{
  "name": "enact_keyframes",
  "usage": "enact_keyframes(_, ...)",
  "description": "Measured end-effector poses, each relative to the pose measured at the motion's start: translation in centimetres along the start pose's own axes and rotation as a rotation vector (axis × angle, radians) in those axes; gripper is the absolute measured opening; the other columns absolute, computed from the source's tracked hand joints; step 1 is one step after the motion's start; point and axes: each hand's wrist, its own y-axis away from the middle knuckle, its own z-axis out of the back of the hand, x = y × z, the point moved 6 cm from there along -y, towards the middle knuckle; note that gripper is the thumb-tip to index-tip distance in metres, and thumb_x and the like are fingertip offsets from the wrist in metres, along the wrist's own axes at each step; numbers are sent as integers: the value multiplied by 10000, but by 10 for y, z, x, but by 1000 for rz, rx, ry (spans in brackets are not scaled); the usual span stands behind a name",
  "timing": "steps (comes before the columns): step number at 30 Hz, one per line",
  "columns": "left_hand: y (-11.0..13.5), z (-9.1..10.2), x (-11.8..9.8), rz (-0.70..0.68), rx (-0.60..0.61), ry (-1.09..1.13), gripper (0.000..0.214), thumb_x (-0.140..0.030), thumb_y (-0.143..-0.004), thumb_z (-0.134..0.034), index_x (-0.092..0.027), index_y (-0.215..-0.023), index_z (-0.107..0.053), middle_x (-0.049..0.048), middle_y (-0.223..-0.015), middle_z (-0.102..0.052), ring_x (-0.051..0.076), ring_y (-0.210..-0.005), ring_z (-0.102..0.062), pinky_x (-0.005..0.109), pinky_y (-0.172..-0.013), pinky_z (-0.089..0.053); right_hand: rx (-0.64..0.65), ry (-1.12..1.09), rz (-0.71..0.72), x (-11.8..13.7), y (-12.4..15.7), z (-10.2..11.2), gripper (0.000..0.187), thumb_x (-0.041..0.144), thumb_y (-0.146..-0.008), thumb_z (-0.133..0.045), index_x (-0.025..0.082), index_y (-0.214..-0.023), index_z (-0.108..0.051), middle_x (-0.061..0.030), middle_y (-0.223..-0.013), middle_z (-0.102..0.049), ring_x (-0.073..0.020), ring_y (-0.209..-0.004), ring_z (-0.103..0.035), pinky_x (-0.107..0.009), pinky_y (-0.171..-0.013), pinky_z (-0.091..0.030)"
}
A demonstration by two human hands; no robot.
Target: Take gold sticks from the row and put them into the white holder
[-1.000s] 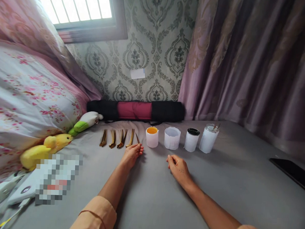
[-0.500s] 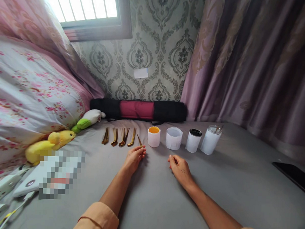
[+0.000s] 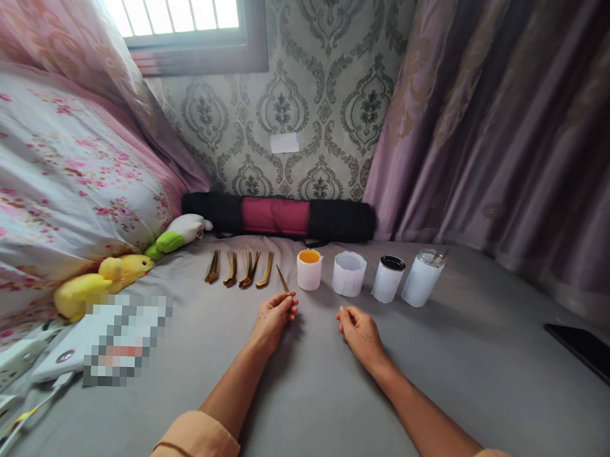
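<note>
My left hand (image 3: 276,319) is closed, pinching a slim gold-coloured pointed tool (image 3: 282,279) with its tip up and away from me. Just beyond it, bent gold-coloured tools lie in a row of small bunches, the closest being a bunch (image 3: 266,270) left of the held one. My right hand (image 3: 360,334) rests on the grey sheet with curled fingers, and nothing shows in it. Ahead stand white-wrapped containers: one with an orange inside (image 3: 309,274), a wide whitish cup (image 3: 348,278), a dark-rimmed can (image 3: 388,283), and a glass jar (image 3: 423,280) with a thin stick in it.
A black and red rolled bag (image 3: 275,216) lies along the wall. On the left are plush toys (image 3: 103,281), a white device (image 3: 73,344) with a cable, and a power strip (image 3: 13,361). A black phone-like slab (image 3: 583,355) lies far right.
My left hand has shifted slightly right with the gold-coloured tool, and more of the tool shows. My right hand has stayed in place. The camera view has shifted slightly.
</note>
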Motion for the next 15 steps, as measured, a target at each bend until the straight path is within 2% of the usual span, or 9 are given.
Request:
enact_keyframes(8,13,-6,-3,-77,43,-66,370,-339,-652,-617,-100,-932,-584,51,-746,-588,66,-555,-518,183,-488,-393,13,3,-9,1,0,0,360,425,-794,-354,161,-676,-569,3,-500,-521,-96,-428,-450,-201,-436,-315)
enact_keyframes(15,21,-13,-9,-160,39,-204,393,-378,-662,-581,-104,-944,-590,54,-744,-595,80,-548,-519,195,-477,-393,26,-15,8,-1,0,-1,362,428,-793,-356,160,-687,-574,2,-512,-523,-93,-431,-440,-197,-433,-312)
